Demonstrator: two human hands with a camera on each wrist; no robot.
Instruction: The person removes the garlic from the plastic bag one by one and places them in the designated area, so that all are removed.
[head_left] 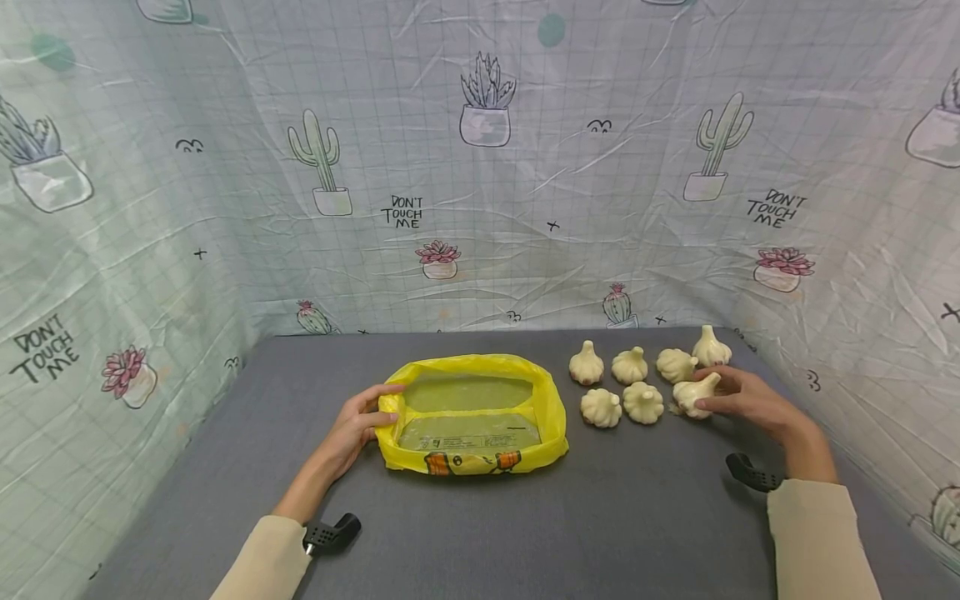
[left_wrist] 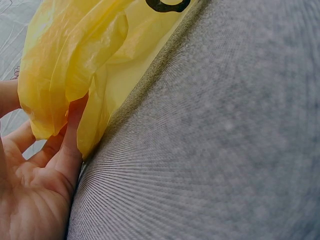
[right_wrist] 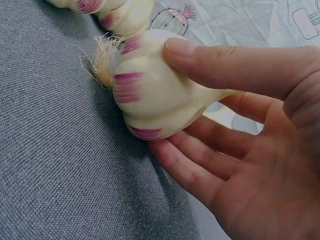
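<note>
A yellow plastic bag (head_left: 557, 421) sits with its mouth spread wide, orange and black print along its front. At its left side my left hand (head_left: 352, 435) holds the rim, some fingers over the edge; in the left wrist view the yellow film (left_wrist: 55, 75) lies between thumb and fingers. My right hand (head_left: 761, 407) pinches a whitish garlic bulb (head_left: 692, 396) between thumb and fingers. The right wrist view shows this bulb's purple streaks and stringy roots, close to the grey surface. Several other garlic bulbs (head_left: 643, 403) lie beside and behind it.
A dark grey cloth-covered table (head_left: 570, 533) lies under everything. Pale curtains (head_left: 555, 167) printed with potted cacti stand behind and on both sides. The standing bulb (head_left: 709, 348) at the back right is close to my right fingers.
</note>
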